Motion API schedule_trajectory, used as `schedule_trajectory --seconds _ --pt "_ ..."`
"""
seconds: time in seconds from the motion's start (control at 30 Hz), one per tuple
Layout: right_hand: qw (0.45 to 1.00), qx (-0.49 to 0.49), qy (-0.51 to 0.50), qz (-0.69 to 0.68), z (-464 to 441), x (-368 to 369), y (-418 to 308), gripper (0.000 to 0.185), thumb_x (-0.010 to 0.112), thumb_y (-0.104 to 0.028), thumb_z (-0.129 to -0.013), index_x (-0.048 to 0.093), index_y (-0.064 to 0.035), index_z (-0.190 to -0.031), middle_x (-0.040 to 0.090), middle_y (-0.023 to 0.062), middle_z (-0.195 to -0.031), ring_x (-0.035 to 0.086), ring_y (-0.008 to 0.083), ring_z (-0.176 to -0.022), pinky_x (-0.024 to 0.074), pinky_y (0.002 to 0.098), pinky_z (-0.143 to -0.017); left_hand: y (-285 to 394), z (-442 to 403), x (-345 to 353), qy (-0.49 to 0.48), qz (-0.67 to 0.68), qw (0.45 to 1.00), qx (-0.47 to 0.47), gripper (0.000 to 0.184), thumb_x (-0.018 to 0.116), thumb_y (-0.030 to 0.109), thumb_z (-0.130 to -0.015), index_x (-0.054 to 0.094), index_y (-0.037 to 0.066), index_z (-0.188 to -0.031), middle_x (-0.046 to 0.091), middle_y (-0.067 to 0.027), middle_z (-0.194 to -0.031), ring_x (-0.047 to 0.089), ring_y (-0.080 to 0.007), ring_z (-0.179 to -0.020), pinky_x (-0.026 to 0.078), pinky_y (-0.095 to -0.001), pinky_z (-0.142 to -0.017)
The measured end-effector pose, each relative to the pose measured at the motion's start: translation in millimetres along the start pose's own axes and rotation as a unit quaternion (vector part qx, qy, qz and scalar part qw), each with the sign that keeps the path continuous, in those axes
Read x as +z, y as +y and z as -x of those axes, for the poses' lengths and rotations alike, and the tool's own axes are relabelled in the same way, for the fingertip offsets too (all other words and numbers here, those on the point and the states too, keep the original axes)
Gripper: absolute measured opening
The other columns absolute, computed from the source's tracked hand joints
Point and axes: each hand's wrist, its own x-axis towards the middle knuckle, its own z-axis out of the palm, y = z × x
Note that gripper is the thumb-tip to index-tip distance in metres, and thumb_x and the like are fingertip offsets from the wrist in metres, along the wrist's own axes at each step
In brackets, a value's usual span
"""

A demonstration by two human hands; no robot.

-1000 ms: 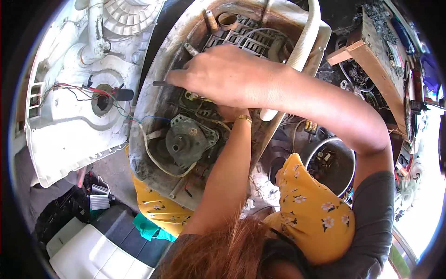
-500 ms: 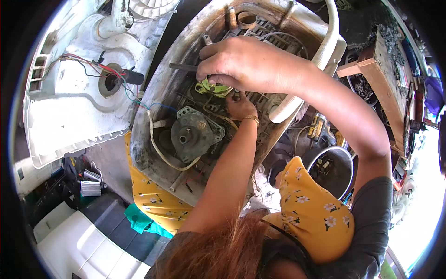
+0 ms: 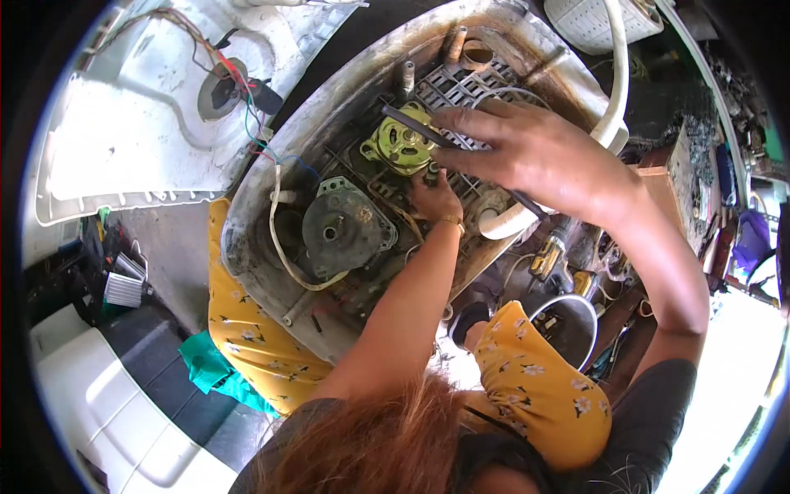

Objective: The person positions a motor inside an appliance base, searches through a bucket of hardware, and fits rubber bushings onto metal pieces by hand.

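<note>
Black rod, held in right hand, slants over yellow motor; left hand, grip unclear.

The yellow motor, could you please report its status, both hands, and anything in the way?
Left hand by yellow motor, right hand on dark bar. Yellow motor inside tub, near grey motor. Bar partly covers yellow motor.

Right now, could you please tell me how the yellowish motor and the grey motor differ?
The yellowish motor is bright; the grey motor looks dull and grimy. The yellowish motor has a slotted face; the grey motor's looks mostly closed. A dark bar partly hides the yellowish motor, not the grey motor. Both sit in the same casing.
</note>
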Motion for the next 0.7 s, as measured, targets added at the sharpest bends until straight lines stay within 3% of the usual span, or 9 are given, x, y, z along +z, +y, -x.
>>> schedule_trajectory --seconds 0.1,0.2,0.3,0.4,0.5,0.6,0.63,0.7 --pt "0.997 -0.043 -0.014 0.060 -8.4 -11.2 -5.3 0.028 0.062 -0.014 -0.068 0.069 -0.0126 -0.094 0.051 0.0027 -0.127 0.054 0.0207 -0.108 0.0521 0.0290 -0.079 10.0 4.3 -2.2 0.010 -0.039 0.998 -0.038 0.039 0.071 0.027 -0.075 0.057 0.016 -0.110 0.053 -0.0086 -0.117 0.048 -0.0309 -0.111 0.026 -0.0564 -0.095" --pt "0.992 -0.100 0.003 0.076 -12.8 -11.1 -3.0 0.028 0.065 -0.016 -0.064 0.069 -0.0121 -0.092 0.050 0.0021 -0.129 0.055 0.0200 -0.101 0.0530 0.0297 -0.076 6.9 5.0 -1.9 0.004 -0.025 0.999 -0.034 0.039 0.070 0.025 -0.076 0.056 0.017 -0.111 0.054 -0.0069 -0.116 0.047 -0.0306 -0.111 0.024 -0.0579 -0.095" --pt "0.983 -0.128 0.023 0.133 -16.5 -4.3 0.7 0.013 0.058 -0.022 -0.072 0.065 -0.0153 -0.081 0.055 -0.0043 -0.119 0.054 0.0153 -0.099 0.0505 0.0288 -0.072 5.9 0.6 -3.5 -0.013 -0.013 0.999 -0.040 0.037 0.069 0.023 -0.077 0.056 0.018 -0.111 0.055 -0.0049 -0.115 0.046 -0.0303 -0.112 0.023 -0.0596 -0.095" --pt "0.980 -0.163 0.017 0.113 -22.0 -11.2 -3.1 0.022 0.066 -0.017 -0.066 0.067 -0.0081 -0.086 0.061 0.0041 -0.103 0.060 0.0210 -0.090 0.0529 0.0321 -0.069 12.5 3.6 -4.1 -0.009 -0.018 0.999 -0.046 0.035 0.069 0.022 -0.077 0.056 0.018 -0.109 0.057 -0.0031 -0.113 0.045 -0.0302 -0.113 0.022 -0.0610 -0.094" --pt "0.975 -0.155 -0.090 0.135 -24.6 -11.0 3.4 0.021 0.067 -0.017 -0.068 0.063 -0.0054 -0.085 0.061 0.0036 -0.087 0.061 0.0212 -0.087 0.0517 0.0327 -0.064 3.7 4.2 -3.9 -0.011 -0.017 0.999 -0.037 0.035 0.069 0.022 -0.077 0.056 0.017 -0.109 0.058 -0.0033 -0.112 0.046 -0.0304 -0.111 0.023 -0.0605 -0.094" --pt "0.990 0.041 -0.116 0.069 -25.4 -4.5 9.4 0.024 0.067 -0.020 -0.071 0.059 -0.0033 -0.086 0.062 0.0048 -0.084 0.063 0.0225 -0.078 0.0503 0.0332 -0.060 -10.1 -4.8 10.3 -0.010 0.014 0.999 -0.042 0.035 0.071 0.023 -0.075 0.057 0.016 -0.107 0.058 -0.0051 -0.109 0.049 -0.0306 -0.108 0.024 -0.0579 -0.094" --pt "0.991 0.107 -0.078 0.020 -19.7 1.9 16.3 0.028 0.065 -0.018 -0.079 0.055 -0.0026 -0.099 0.062 0.0065 -0.083 0.063 0.0189 -0.067 0.0487 0.0302 -0.056 -4.8 -2.8 5.3 -0.010 0.015 0.999 -0.043 0.035 0.071 0.024 -0.074 0.058 0.016 -0.106 0.058 -0.0060 -0.109 0.051 -0.0302 -0.106 0.023 -0.0573 -0.094" --pt "0.938 0.282 0.005 -0.203 -17.6 18.8 23.3 0.031 0.064 -0.023 -0.081 0.056 -0.0030 -0.103 0.064 0.0090 -0.085 0.063 0.0228 -0.070 0.0489 0.0325 -0.062 0.1 -1.0 -1.0 -0.001 0.019 0.999 -0.038 0.035 0.072 0.024 -0.074 0.058 0.015 -0.105 0.059 -0.0074 -0.106 0.052 -0.0311 -0.104 0.025 -0.0557 -0.092"
